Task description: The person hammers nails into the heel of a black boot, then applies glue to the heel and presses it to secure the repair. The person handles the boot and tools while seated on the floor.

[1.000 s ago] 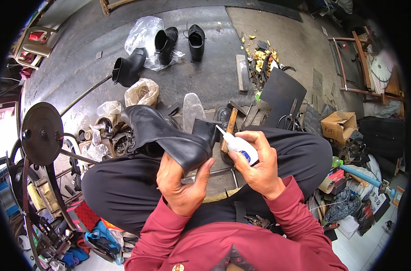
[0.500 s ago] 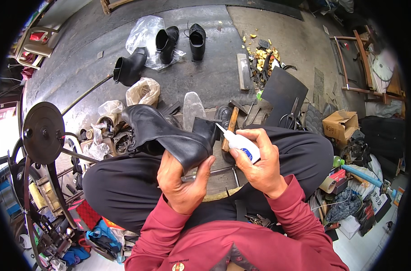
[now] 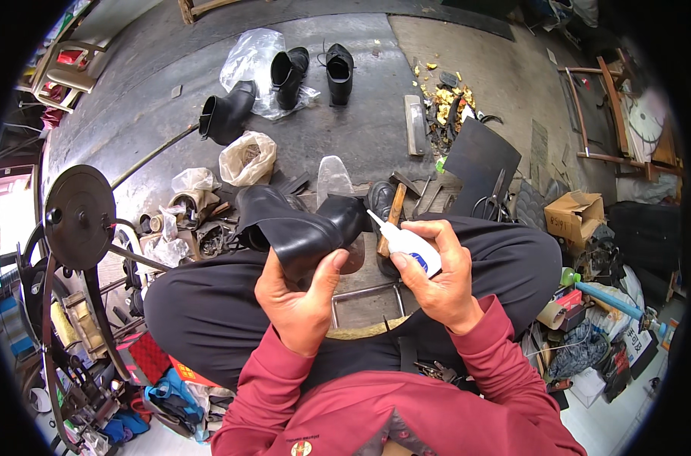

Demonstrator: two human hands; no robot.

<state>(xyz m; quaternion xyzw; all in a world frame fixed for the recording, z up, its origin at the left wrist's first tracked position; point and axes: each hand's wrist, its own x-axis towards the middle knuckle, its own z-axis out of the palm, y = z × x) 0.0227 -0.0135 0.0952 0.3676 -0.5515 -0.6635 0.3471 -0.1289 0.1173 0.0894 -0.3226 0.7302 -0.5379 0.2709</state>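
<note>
My left hand (image 3: 300, 300) grips a black leather ankle boot (image 3: 304, 232) by its upper, fingers out of sight behind or inside the shaft. The boot lies tilted over my lap, with its heel toward the right. In my right hand (image 3: 440, 273) is a small white glue bottle (image 3: 410, 247), pinched between thumb and fingers. Its thin nozzle points up and left, close to the heel; I cannot tell whether it touches. Behind the bottle stands a hammer (image 3: 393, 216) with a wooden handle.
Black boots (image 3: 287, 80) stand on the floor ahead, beside a clear plastic bag (image 3: 247, 61). Scissors (image 3: 491, 204) rest against a black sheet (image 3: 481, 163) at right, near a cardboard box (image 3: 575, 216). A machine with a round wheel (image 3: 79, 220) stands at left.
The boot has turned in my left hand, and its heel has swung slightly left and down, away from the nozzle. My right hand with the bottle has barely moved.
</note>
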